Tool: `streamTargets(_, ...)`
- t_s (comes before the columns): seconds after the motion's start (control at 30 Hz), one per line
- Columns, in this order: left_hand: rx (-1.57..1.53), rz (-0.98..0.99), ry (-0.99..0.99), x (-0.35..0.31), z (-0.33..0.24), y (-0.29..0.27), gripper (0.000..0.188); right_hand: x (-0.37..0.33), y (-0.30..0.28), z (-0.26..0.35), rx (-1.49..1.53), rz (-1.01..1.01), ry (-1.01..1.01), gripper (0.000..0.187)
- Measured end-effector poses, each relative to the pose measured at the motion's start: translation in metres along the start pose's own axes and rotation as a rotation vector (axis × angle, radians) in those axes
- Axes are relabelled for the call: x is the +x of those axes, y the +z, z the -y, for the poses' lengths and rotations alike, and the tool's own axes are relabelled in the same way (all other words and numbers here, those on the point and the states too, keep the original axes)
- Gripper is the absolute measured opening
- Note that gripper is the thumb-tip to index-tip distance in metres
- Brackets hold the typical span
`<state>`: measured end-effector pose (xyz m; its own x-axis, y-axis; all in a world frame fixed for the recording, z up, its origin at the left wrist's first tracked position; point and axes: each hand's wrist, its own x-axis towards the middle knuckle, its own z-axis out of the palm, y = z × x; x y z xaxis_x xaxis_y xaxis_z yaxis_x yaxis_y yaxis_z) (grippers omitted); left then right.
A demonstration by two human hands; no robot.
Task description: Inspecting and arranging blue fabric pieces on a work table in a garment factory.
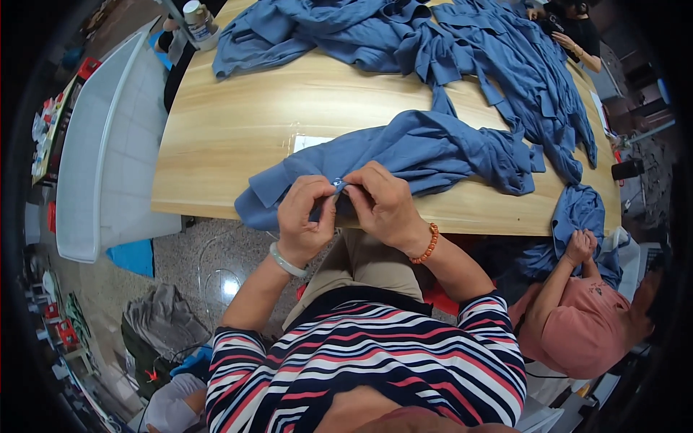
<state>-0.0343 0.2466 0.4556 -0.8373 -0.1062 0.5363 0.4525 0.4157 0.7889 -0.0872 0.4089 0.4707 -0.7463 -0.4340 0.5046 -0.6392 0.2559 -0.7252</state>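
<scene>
A blue cloth garment lies crumpled along the near side of the table, its left end hanging slightly over the front edge. My left hand, below a pale bangle, is closed, with thumb and forefinger pinching the garment's edge. Right beside it my right hand, with an orange bead bracelet at the wrist, pinches the same spot from the other side. Between the fingertips shows a small shiny, pale piece, too small to name. The palms hide part of the cloth behind them.
More blue garments are heaped across the far side of the wooden table. To the left stands a large white tub. A co-worker in pink handles blue cloth at the right; another person is at the far right.
</scene>
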Motion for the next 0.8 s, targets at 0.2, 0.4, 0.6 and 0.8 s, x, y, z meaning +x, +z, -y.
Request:
streamTargets(0.2, 0.041, -0.052, -0.056, -0.005, -0.004, 0.007, 0.021, 0.002, -0.001, -0.001, -0.180, -0.008, -0.202, 0.021)
streamTargets(0.4, -0.005, 0.049, -0.196, -0.003, 0.011, 0.000, 0.016, 0.008, -0.008, -0.009, -0.194, 0.139, -0.251, 0.021)
streamTargets(0.6, -0.174, 0.224, -0.639, 0.004, 0.030, -0.030, 0.010, 0.014, -0.018, -0.027, -0.118, 0.108, 0.051, 0.015)
streamTargets(0.8, -0.285, 0.185, -0.606, 0.009, 0.022, -0.030, 0.011, 0.019, 0.017, -0.003, -0.007, 0.111, 0.046, 0.019)
